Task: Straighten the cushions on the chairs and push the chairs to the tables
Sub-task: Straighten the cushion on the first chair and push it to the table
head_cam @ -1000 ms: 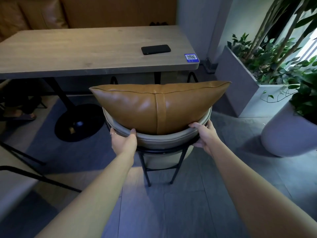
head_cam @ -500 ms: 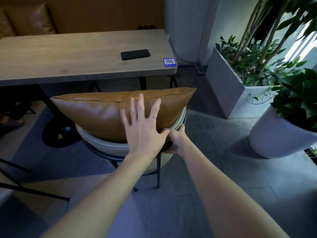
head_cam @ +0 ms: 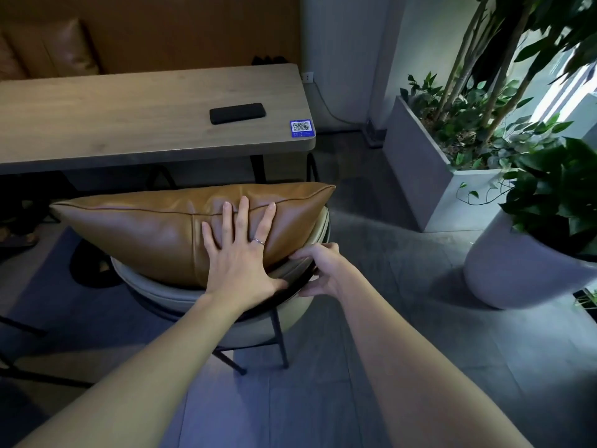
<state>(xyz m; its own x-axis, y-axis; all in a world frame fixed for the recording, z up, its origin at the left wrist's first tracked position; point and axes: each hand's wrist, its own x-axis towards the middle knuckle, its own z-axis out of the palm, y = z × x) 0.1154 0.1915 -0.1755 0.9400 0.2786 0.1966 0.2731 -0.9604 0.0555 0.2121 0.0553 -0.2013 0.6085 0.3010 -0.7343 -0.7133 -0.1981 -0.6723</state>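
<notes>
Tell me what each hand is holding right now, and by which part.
The right hand grips the chair by the right end of its backrest rim. The left hand holds nothing; it lies flat, fingers spread, against the cushion.

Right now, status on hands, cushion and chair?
Left hand flat on cushion. Right hand gripping chair rim. Chair short of table; path clear.
</notes>
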